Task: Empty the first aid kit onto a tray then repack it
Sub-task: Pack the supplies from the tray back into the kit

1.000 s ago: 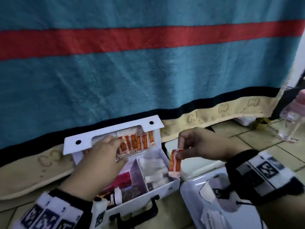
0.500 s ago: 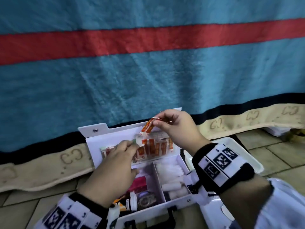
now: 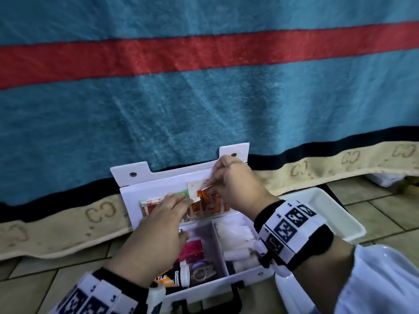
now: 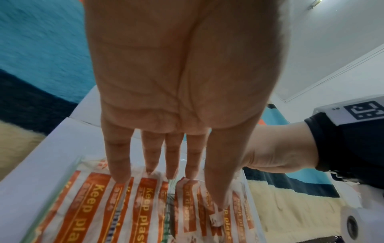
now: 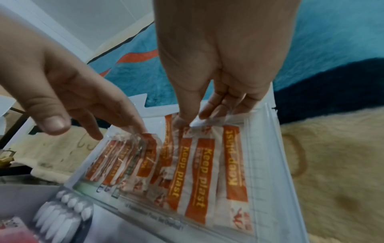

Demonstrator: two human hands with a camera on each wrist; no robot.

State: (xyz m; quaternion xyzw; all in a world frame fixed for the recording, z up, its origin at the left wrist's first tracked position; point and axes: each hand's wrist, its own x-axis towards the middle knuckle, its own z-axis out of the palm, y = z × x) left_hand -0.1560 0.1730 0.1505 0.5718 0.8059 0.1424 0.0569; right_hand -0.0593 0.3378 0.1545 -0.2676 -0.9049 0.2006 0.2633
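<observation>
The white first aid kit [image 3: 240, 281] sits open on the floor, its lid [image 3: 129, 189] upright against the blanket. A clear pocket on the lid holds several orange-and-white plasters [image 5: 199, 166]. My right hand [image 3: 212, 184] pinches the top end of one plaster [image 5: 196, 123] between thumb and fingers at the pocket's upper edge. My left hand [image 3: 179, 199] lies with straight fingers [image 4: 121, 172] pressing on the pocket film and the plasters [image 4: 145, 202] beneath. A white tray [image 3: 340, 214] stands right of the kit.
The kit's compartments hold white rolls and swabs [image 3: 235, 232], a pink pack [image 3: 192, 248], a small bottle [image 3: 183, 275] and scissors [image 3: 201, 271]. A blue blanket with a red stripe [image 3: 204, 98] hangs behind. Tiled floor [image 3: 374, 214] shows at the right.
My right hand carried a plaster from beside the tray up to the lid pocket and now holds it lower, at the pocket's edge. My left hand stayed on the pocket.
</observation>
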